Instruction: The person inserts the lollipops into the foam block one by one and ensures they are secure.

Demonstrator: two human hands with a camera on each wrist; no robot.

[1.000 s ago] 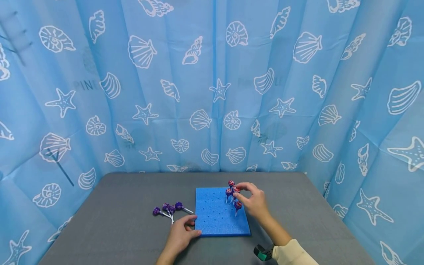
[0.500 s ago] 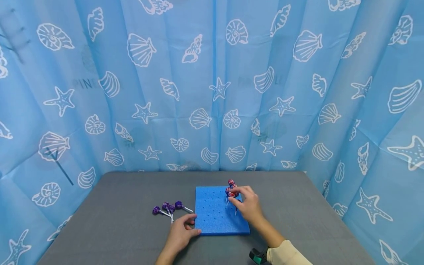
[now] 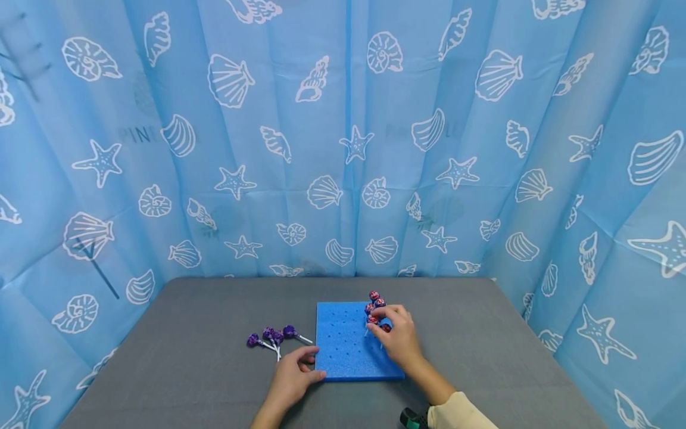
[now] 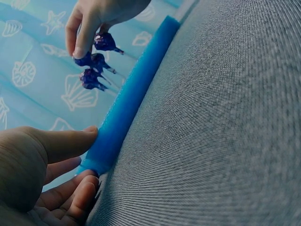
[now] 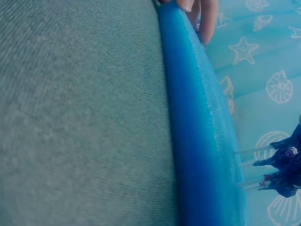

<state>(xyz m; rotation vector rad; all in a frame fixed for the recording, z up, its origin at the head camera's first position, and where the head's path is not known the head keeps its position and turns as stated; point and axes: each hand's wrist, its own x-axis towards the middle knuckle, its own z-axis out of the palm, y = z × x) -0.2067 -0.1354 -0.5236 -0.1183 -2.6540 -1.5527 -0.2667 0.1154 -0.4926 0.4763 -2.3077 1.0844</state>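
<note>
A blue foam board [image 3: 345, 357] with rows of small holes lies on the table. My left hand [image 3: 292, 378] holds its near left corner, with the thumb [image 4: 70, 143] on one side and fingers beneath in the left wrist view. Over the board's right part, my right hand [image 3: 399, 336] pinches the wrapped head of a red lollipop [image 3: 372, 320]; whether its stick sits in a hole I cannot tell. Several other red lollipops stand upright in the board around it, including the farthest one [image 3: 374, 295] and one partly behind my fingers [image 3: 385, 328].
Several purple lollipops [image 3: 273, 335] lie loose on the grey table [image 3: 214, 322], left of the board. One stick end reaches close to the board's left edge. A blue curtain [image 3: 343, 149] with shell prints hangs behind the table and along its sides.
My right hand has moved left and nearer to me, bringing the pinched red lollipop from among the back ones to a spot in front of them. The left hand stays at the board's corner.
</note>
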